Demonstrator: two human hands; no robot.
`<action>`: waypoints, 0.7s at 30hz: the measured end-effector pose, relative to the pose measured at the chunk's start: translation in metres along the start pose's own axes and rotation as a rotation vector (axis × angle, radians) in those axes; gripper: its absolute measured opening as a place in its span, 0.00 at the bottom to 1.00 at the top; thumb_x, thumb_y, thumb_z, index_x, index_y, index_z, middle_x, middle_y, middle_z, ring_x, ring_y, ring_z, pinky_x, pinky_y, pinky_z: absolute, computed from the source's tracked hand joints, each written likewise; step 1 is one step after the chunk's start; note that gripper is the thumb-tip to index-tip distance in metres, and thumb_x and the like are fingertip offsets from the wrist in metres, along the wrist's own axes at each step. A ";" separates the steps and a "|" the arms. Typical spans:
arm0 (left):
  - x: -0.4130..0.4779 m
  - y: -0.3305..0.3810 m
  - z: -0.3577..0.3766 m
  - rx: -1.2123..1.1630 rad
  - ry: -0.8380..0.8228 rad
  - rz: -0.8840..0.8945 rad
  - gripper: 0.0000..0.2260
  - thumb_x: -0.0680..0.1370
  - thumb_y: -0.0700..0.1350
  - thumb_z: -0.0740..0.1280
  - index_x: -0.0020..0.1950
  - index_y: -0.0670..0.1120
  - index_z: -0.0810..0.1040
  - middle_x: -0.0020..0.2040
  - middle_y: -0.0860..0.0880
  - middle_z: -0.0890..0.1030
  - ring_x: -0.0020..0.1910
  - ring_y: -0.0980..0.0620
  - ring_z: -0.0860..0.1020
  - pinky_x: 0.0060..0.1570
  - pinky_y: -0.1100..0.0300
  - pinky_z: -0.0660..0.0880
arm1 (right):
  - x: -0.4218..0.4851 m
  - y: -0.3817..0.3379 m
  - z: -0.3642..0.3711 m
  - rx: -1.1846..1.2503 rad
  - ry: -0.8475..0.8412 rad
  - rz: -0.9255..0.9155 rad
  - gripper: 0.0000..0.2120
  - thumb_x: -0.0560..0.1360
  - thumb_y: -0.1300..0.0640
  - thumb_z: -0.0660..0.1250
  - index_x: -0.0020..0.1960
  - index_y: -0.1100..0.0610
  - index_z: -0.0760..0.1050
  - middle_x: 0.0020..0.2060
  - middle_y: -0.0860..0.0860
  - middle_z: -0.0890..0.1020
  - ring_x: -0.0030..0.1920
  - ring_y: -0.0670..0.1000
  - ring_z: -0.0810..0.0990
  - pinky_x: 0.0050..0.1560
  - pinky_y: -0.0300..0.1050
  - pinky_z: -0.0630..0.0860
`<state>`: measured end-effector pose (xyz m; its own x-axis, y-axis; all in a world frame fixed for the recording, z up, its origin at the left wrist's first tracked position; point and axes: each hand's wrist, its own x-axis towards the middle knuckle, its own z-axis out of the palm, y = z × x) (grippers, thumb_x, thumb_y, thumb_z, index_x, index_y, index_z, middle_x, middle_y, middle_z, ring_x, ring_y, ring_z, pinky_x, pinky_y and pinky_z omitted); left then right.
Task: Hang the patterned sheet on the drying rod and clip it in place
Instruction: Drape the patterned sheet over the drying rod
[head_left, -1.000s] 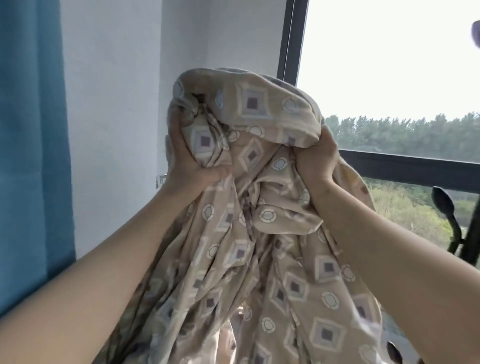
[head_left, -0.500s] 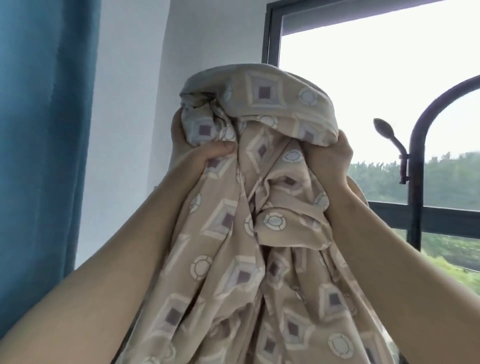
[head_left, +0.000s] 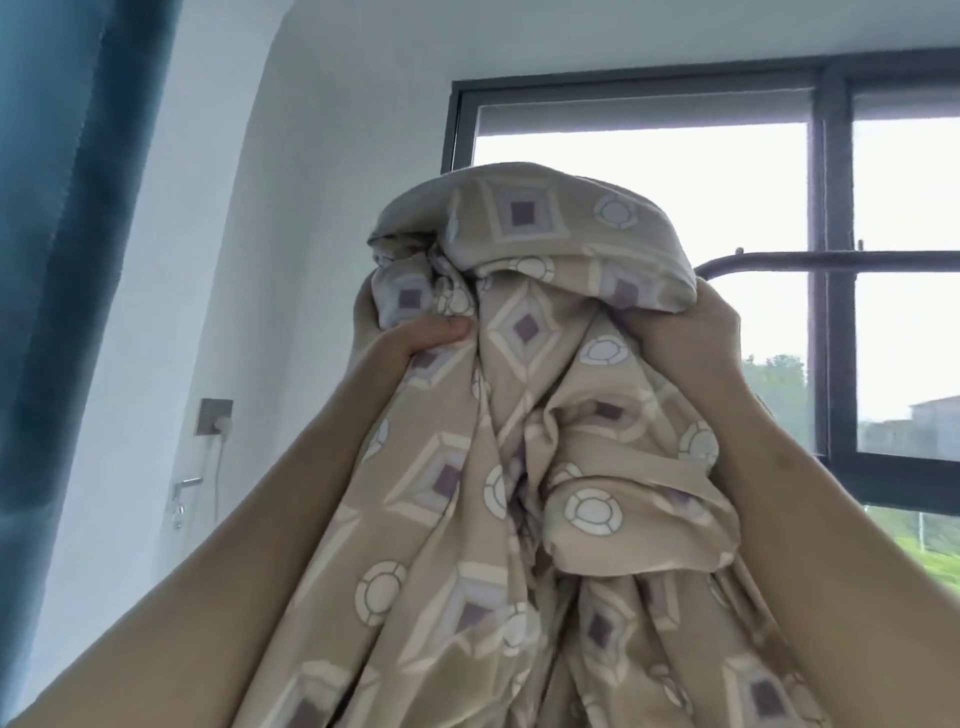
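The patterned sheet (head_left: 524, 426), beige with purple squares and white rings, is bunched up and held high in front of me. My left hand (head_left: 410, 338) grips a fold on its left side, thumb across the cloth. My right hand (head_left: 696, 338) grips the bunch on the right, under an overhanging fold. Behind the sheet, a dark horizontal drying rod (head_left: 831, 258) runs to the right at about the height of my hands. Its left end is hidden by the cloth. No clips are in view.
A dark-framed window (head_left: 826, 364) fills the right background. A blue curtain (head_left: 57, 260) hangs at the left. On the white wall sit a socket with a plug and cable (head_left: 215, 418) and a small metal handle (head_left: 182, 493).
Both hands have lifted the bunched sheet higher and my view has tilted up. The horizontal rod and the top of the window frame have come into sight.
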<state>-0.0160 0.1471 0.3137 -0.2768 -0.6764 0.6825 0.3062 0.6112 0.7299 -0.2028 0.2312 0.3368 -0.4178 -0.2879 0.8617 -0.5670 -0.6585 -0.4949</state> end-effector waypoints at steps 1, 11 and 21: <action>0.002 -0.005 0.008 -0.033 0.038 0.003 0.18 0.78 0.32 0.61 0.29 0.43 0.78 0.20 0.51 0.76 0.18 0.65 0.73 0.22 0.74 0.68 | -0.001 -0.002 -0.010 -0.016 0.012 0.001 0.08 0.69 0.60 0.72 0.40 0.57 0.73 0.31 0.45 0.73 0.30 0.40 0.69 0.25 0.25 0.66; 0.000 -0.036 0.090 -0.176 -0.064 -0.086 0.59 0.37 0.58 0.82 0.66 0.43 0.69 0.57 0.46 0.79 0.40 0.58 0.79 0.31 0.67 0.75 | -0.014 0.014 -0.097 -0.172 0.164 0.065 0.09 0.66 0.62 0.74 0.44 0.62 0.78 0.36 0.51 0.78 0.41 0.49 0.75 0.39 0.40 0.72; -0.016 -0.079 0.151 -0.308 -0.058 0.003 0.49 0.51 0.47 0.78 0.70 0.53 0.62 0.58 0.49 0.79 0.54 0.49 0.80 0.53 0.49 0.77 | -0.029 0.065 -0.154 -0.424 0.225 0.117 0.13 0.68 0.56 0.74 0.49 0.61 0.77 0.40 0.53 0.79 0.41 0.50 0.75 0.34 0.35 0.70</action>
<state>-0.1735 0.1713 0.2509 -0.3242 -0.6452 0.6919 0.5664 0.4534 0.6882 -0.3365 0.3035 0.2625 -0.6124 -0.1548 0.7752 -0.7266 -0.2762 -0.6291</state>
